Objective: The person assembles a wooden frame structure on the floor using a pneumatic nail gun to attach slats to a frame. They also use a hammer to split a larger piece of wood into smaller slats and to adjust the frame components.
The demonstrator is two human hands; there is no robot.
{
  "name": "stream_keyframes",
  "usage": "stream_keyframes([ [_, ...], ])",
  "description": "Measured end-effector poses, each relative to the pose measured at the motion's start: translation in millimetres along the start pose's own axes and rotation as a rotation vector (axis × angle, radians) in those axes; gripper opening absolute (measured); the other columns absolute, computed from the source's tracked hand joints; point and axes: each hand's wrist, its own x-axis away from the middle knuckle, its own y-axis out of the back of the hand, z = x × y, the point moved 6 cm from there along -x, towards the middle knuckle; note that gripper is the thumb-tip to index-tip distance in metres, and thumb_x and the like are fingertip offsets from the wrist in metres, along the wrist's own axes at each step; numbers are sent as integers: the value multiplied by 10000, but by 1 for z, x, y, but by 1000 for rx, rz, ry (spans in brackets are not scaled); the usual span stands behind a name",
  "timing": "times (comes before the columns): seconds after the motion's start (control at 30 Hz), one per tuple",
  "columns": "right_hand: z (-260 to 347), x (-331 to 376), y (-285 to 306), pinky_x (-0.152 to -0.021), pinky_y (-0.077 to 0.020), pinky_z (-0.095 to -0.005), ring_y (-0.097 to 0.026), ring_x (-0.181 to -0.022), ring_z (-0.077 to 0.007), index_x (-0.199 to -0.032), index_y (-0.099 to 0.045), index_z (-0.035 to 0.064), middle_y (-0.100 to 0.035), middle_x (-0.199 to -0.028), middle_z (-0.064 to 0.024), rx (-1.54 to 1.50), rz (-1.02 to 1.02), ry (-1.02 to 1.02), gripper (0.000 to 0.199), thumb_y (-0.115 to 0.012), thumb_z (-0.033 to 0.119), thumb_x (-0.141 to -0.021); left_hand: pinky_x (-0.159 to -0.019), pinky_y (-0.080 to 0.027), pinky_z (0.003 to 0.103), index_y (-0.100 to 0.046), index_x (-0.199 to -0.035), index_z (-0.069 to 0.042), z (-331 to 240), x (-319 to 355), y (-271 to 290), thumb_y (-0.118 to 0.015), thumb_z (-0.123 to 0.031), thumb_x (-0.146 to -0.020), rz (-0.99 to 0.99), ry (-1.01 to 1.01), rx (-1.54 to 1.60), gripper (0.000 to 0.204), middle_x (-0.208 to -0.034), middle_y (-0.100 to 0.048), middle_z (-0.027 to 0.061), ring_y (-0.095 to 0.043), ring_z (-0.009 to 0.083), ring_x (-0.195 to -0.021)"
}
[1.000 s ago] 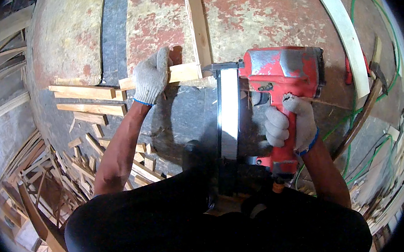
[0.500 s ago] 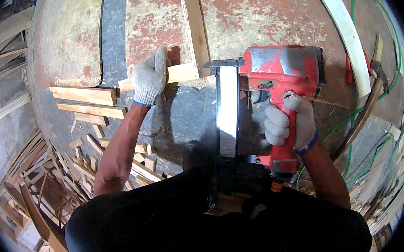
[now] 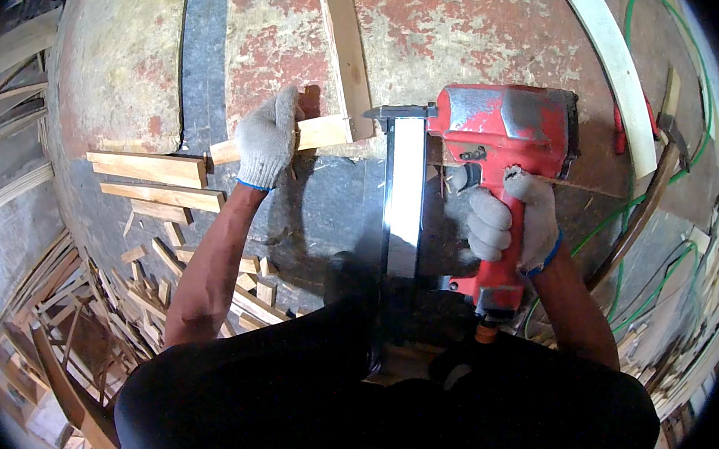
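My gloved right hand (image 3: pixel 512 215) is wrapped round the handle of a red pneumatic nail gun (image 3: pixel 507 126), one finger at its trigger. The gun's nose lies close to the corner where a short wooden strip (image 3: pixel 323 132) meets the end of a long wooden strip (image 3: pixel 342 45); whether it touches the wood I cannot tell. My gloved left hand (image 3: pixel 266 138) is closed on the short strip, left of that corner. The long strip runs away from me over the worn board. An orange hose fitting (image 3: pixel 486 332) shows below the gun's handle.
Cut wooden pieces (image 3: pixel 148 170) lie left of my left hand, with a heap of offcuts (image 3: pixel 164 279) nearer me. On the right are a pale curved-looking board (image 3: pixel 617 67), a hammer (image 3: pixel 675 138) and a green hose (image 3: pixel 606 227). Stacked slats (image 3: pixel 42 281) fill the lower left.
The nail gun's body has shifted very slightly down, and my right hand with it. My left hand and the two strips stay nearly where they were.
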Motion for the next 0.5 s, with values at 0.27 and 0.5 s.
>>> stream_keyframes([
  [0.27,-4,28,43,-622,-507,-350,-566,-616,-187,-1101,-630,22,-574,-725,-35,118,-320,78,442,-608,435,-946,-766,-544,437,-762,-952,-73,-12,-2,-3,-501,-464,-1064,-27,-41,-6,484,-871,-740,197,-730,351,-819],
  [0.5,65,136,33,-1040,-498,-458,-616,-1219,-365,-1275,-637,-2,-659,-1302,-188,1520,-1152,361,539,-722,363,-888,-850,-541,432,-657,-1219,-17,-51,-36,-11,-540,-436,-1056,74,-134,455,464,-1021,-731,165,-711,319,-937],
])
